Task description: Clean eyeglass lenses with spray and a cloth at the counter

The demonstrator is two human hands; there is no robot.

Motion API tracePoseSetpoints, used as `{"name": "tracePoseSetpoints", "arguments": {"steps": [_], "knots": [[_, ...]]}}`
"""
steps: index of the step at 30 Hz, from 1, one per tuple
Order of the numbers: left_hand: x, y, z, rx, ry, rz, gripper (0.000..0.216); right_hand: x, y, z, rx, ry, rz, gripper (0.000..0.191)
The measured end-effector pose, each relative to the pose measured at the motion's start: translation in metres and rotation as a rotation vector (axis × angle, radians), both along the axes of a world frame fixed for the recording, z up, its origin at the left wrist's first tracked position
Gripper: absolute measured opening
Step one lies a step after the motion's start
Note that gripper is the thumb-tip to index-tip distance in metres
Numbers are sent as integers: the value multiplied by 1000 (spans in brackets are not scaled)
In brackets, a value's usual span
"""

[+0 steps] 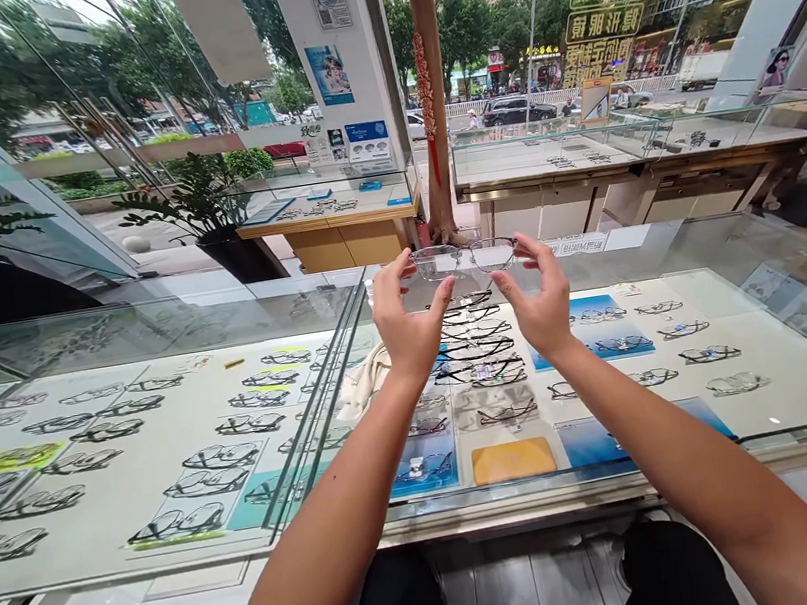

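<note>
A pair of thin-framed eyeglasses [493,255] is held up above the glass counter, its two clear lenses side by side. My left hand [406,320] grips one outer end of the frame between thumb and fingers. At the other end, my right hand [541,300] pinches the frame the same way. Below and between my wrists, a column of dark-framed eyeglasses [477,348] lies on the counter. A cream cloth [364,381] rests to the left of my left forearm.
The glass display counter [799,365] spans the view, with rows of eyeglasses [219,458] inside. A yellow-orange case [512,460] lies near its front edge. Beyond stand further showcases [541,161], a wooden post [433,86] and a potted plant [207,205] before large windows.
</note>
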State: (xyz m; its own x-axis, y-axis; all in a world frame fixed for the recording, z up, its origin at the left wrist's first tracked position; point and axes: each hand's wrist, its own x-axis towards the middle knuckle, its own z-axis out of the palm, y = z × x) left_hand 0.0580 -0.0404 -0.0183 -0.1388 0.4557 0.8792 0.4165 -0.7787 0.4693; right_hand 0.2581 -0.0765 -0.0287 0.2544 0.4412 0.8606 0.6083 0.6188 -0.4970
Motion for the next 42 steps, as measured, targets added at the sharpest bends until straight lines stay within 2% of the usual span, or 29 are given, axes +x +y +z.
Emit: {"name": "tracePoseSetpoints", "arguments": {"steps": [11, 17, 20, 25, 34, 38, 42], "knots": [[-1, 2, -2, 23, -8, 29, 67, -4, -4, 2, 33, -69, 1, 54], [-2, 2, -3, 103, 25, 24, 66, -4, -4, 7, 48, 142, 128, 33], [-3, 5, -5, 154, 41, 12, 66, -3, -3, 12, 36, 249, 183, 29], [-3, 9, -10, 127, 68, -2, 66, 0, -3, 17, -36, 300, 240, 28], [0, 8, -14, 56, 78, -51, 68, 4, 0, 19, -142, 498, 480, 14], [2, 10, -18, 46, 54, -93, 71, 4, -1, 20, -158, 518, 499, 13], [3, 11, -19, 42, 33, -76, 70, 3, -3, 20, -179, 441, 459, 16]]}}
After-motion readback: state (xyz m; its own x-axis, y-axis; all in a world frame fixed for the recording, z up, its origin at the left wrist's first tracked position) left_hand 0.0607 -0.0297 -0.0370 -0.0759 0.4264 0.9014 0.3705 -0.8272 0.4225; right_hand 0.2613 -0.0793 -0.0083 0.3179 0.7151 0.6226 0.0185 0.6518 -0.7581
